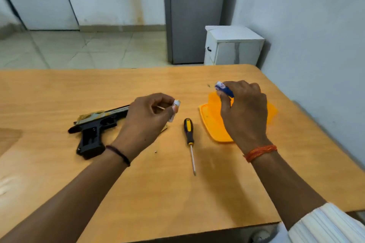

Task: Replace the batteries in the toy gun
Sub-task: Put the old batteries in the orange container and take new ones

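Observation:
A black toy gun [92, 130] with a silver and gold slide lies on its side at the left of the wooden table [158, 193]. Over its muzzle end my left hand [146, 120] pinches a small white battery [175, 107] between thumb and fingertips. Further right, my right hand [243, 108] hovers above an orange plastic lid [212, 122] and grips a blue and white battery [224, 89] that sticks out past the fingers. A screwdriver [189, 138] with a black and yellow handle lies between my hands, tip toward me.
A tiny screw-like speck [155, 151] lies on the table near my left wrist. Behind the table stand a white cabinet [233, 45] and a grey fridge-like unit [193, 14]. A wall runs close along the table's right edge.

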